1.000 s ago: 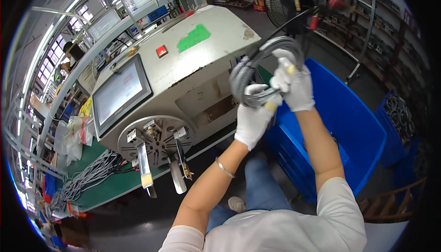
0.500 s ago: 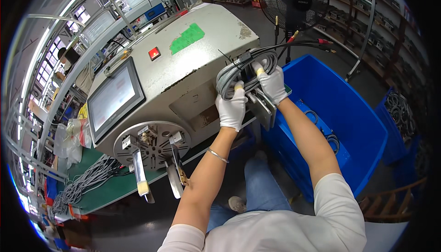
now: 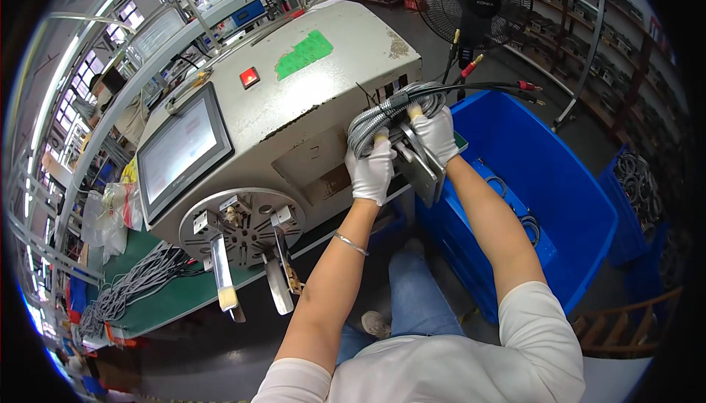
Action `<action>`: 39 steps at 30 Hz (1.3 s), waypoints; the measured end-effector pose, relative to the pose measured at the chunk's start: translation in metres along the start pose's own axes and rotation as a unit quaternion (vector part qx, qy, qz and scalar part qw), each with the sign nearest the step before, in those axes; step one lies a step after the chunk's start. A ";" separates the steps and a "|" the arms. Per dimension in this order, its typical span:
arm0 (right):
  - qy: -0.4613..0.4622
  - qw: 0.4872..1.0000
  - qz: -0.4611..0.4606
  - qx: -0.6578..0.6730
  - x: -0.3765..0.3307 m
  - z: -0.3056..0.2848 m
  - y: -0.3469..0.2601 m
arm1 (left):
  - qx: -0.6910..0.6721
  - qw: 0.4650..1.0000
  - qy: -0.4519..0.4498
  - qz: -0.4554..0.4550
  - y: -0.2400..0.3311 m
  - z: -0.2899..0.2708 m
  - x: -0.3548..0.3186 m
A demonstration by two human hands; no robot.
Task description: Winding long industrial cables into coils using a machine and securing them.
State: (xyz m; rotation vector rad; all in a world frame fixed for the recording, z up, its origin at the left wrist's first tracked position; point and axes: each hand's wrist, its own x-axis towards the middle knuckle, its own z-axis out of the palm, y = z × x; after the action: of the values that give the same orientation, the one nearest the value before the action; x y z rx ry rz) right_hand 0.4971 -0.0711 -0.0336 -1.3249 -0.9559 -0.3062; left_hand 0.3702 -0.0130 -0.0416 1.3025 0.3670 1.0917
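Note:
A coil of grey braided cable is gripped between my two white-gloved hands, just off the right end of the machine. My left hand closes on the coil's near left side, thumb up against the strands. My right hand closes round its right side. A dark band crosses the top of the bundle. Black leads run off to the right, ending in red plugs with metal tips. Directly below the coil, between my hands, are flat metal plates; whether the cable touches them is hidden.
The cream machine carries a touchscreen, a red button and a slotted disc with protruding arms. A blue bin stands at right, cables inside. Grey cables lie on the green bench. A fan stands behind.
The coil has tipped in my hands and looks flatter, with its dark band now showing on top. The plug ends have swung slightly lower. Both hands keep their hold.

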 end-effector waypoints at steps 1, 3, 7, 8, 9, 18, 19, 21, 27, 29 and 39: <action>-0.013 0.999 0.037 -0.010 0.000 -0.001 -0.004 | 0.002 1.000 -0.001 -0.020 0.002 0.001 0.000; -0.037 0.988 0.139 -0.047 0.002 -0.004 -0.018 | 0.002 0.999 0.000 -0.036 0.009 0.002 -0.003; -0.043 0.993 0.106 0.019 -0.003 -0.031 -0.060 | -0.023 0.999 -0.020 -0.014 0.030 0.001 -0.025; -0.045 0.991 0.094 0.083 -0.008 -0.045 -0.070 | -0.046 0.999 -0.028 -0.010 0.036 0.000 -0.035; -0.081 0.996 0.017 0.018 -0.015 -0.067 -0.080 | 0.025 0.996 -0.063 0.063 0.042 -0.004 -0.046; -0.010 0.936 0.303 0.180 -0.144 -0.183 -0.041 | 0.400 0.767 -0.483 -0.135 0.016 -0.112 -0.184; 0.035 0.910 0.390 0.136 -0.159 -0.197 -0.023 | 0.464 0.681 -0.521 -0.224 0.002 -0.134 -0.197; 0.079 0.874 0.467 0.109 -0.185 -0.228 0.022 | 0.551 0.510 -0.566 -0.341 -0.020 -0.176 -0.227; 0.273 0.798 0.537 0.007 -0.219 -0.291 0.148 | 0.564 0.597 -0.450 -0.350 -0.032 -0.247 -0.258; 0.208 0.691 0.417 -0.552 -0.230 -0.262 0.149 | 0.579 0.609 -0.413 -0.351 -0.028 -0.249 -0.256; -0.568 0.595 0.558 0.108 -0.344 0.032 -0.075 | 0.547 0.750 -0.218 -0.301 -0.029 -0.245 -0.265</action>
State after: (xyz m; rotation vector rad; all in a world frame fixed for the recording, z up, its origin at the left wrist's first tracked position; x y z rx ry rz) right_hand 0.2260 -0.1715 -0.2368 -1.5730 -0.8545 1.7926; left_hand 0.0678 -0.0791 -0.2292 2.1714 1.0748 -0.1237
